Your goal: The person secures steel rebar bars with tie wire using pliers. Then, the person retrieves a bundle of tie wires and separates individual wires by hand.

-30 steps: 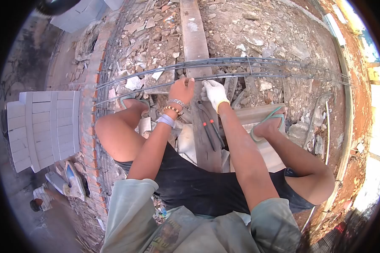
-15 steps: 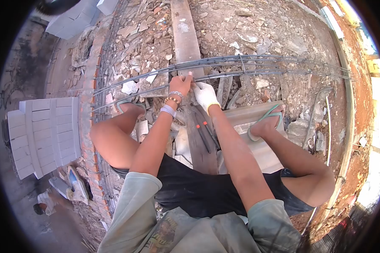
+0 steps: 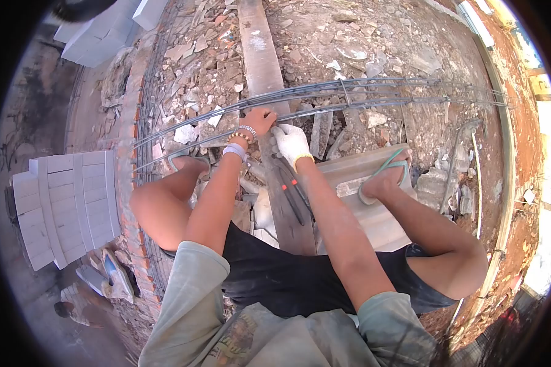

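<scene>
Long steel rebar rods [image 3: 324,90], bound into a thin cage, cross over a wooden plank [image 3: 258,46]. At the lower rods, my bare left hand [image 3: 259,120] has its fingers bent inward; bracelets and a pale band circle that wrist. Close beside it, my right hand [image 3: 292,142] wears a white knit glove, its fingers closed by the plank and rods. What either hand pinches is too small or hidden to make out. Below the gloved hand, pincers [image 3: 295,205] with dark handles and orange marks lie on the plank.
Broken rubble [image 3: 214,73] covers the ground around the rods. Stacked pale blocks [image 3: 70,205] stand at left beyond a brick edge with more rebar. My sandaled feet flank the plank, the right one on a pale slab [image 3: 361,214]. Another person [image 3: 79,304] is at lower left.
Both hands have shifted slightly left and down in view, and the left fingers have curled in from a raised finger. The pincers look slightly shifted, as the whole view has moved.
</scene>
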